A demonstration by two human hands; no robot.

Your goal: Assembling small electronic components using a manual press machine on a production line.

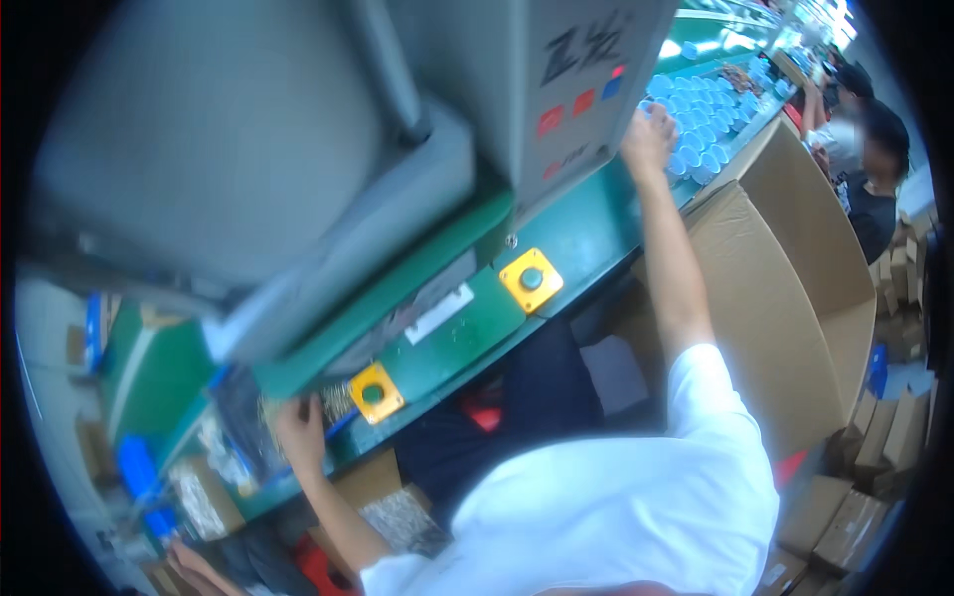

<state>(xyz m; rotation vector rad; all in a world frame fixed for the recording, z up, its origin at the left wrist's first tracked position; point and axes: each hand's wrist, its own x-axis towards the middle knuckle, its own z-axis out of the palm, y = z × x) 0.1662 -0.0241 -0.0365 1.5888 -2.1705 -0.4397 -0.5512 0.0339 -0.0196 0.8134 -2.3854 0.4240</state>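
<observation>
My right hand point(648, 142) is stretched out at the near left edge of a crowd of light-blue round cups point(708, 127) on the green work surface. Its fingers are curled round the rim of one blue cup point(646, 105), mostly hidden by the hand. At the lower left, my left hand point(299, 429) is beside a pile of small brass-coloured parts point(338, 401), its fingers bent together. Blur hides what, if anything, is between them. A large grey machine point(248, 149) stands between my hands, with two yellow-plated push buttons point(532, 281) point(375, 393) along its front.
A big open cardboard box point(765, 268) stands at my right, with more cartons point(830, 521) behind it. Other people point(874, 149) work at the far right. Another person's hand point(189, 561) shows at the lower left, near a blue bin point(137, 467).
</observation>
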